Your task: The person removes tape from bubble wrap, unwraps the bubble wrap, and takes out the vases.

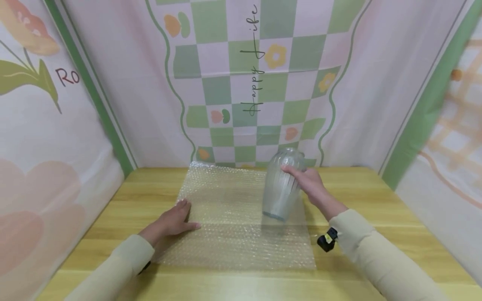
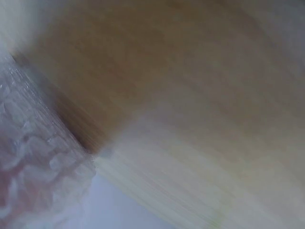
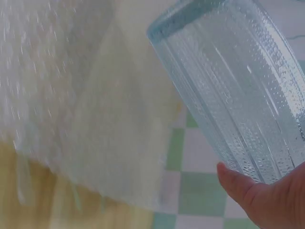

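Note:
A clear ribbed glass vase (image 1: 279, 194) is in my right hand (image 1: 313, 184), which grips its upper side with the thumb across the front. The vase tilts over the right part of a bubble wrap sheet (image 1: 226, 236), its base appearing raised above it. In the right wrist view, the vase's thick base and ribbed glass (image 3: 228, 81) show above my thumb. My left hand (image 1: 173, 219) rests at the sheet's left edge, fingers and thumb extended. The left wrist view is blurred and shows only some bubble wrap (image 2: 38, 162) and wood; no fingers are clear there.
The sheet lies flat on a wood-grain table (image 1: 241, 286). Behind the table hangs a checkered printed curtain (image 1: 244, 90), and more printed cloth (image 1: 444, 167) closes in both sides. A black wrist camera (image 1: 326, 240) sits by my right sleeve.

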`<state>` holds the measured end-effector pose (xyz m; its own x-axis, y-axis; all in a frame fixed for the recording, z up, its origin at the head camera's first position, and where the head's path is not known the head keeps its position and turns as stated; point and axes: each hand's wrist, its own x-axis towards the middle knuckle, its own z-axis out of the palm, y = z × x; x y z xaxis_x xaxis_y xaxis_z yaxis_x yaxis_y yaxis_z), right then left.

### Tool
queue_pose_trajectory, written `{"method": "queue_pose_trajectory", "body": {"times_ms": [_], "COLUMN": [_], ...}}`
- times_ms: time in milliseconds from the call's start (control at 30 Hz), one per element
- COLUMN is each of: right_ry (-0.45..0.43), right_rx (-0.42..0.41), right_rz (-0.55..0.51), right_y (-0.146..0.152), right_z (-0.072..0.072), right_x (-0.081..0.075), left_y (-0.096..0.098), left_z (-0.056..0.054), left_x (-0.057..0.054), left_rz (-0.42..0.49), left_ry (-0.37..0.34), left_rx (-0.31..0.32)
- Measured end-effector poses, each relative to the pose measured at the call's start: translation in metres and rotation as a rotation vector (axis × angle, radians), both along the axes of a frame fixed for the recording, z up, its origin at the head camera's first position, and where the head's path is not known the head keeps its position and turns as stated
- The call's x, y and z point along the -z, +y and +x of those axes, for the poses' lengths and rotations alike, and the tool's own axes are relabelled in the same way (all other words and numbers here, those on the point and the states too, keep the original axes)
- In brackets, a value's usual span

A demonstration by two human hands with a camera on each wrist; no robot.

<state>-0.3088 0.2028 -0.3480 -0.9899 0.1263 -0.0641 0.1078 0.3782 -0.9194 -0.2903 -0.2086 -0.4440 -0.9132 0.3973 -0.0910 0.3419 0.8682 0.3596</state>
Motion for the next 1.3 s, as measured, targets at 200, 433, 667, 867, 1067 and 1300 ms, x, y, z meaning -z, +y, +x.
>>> {"method": "queue_pose_trajectory", "body": {"times_ms": [200,433,667,867,1067,1300], "right_ry": [0.141,0.278,0.328,0.380,0.463,0.479], "right_rx": [0.064,0.201,0.326,0.426,0.505,0.526], "right_rz": [0.043,0.082,0.073,0.059,0.034,0.053], "right_y": [0.022,0.046,0.066,0.083,0.101,0.123], "right_z": [0.002,0.003,0.003,0.000,-0.005,-0.009], "right_x": [-0.014,-0.021,-0.018,-0.008,0.001,0.009], "left_y": [-0.002,-0.001,-0.001,0.000,-0.001,-0.001], "left_z": [-0.001,0.001,0.002,0.001,0.001,0.001], "left_x": [0.002,0.002,0.003,0.003,0.005,0.004], "left_rz": [-0.002,-0.001,0.008,0.012,0.005,0.017], "left_ry": [-0.001,-0.009,-0.014,-0.007,0.002,0.011], "left_rx": [0.005,-0.004,-0.009,-0.004,-0.005,-0.002]}}
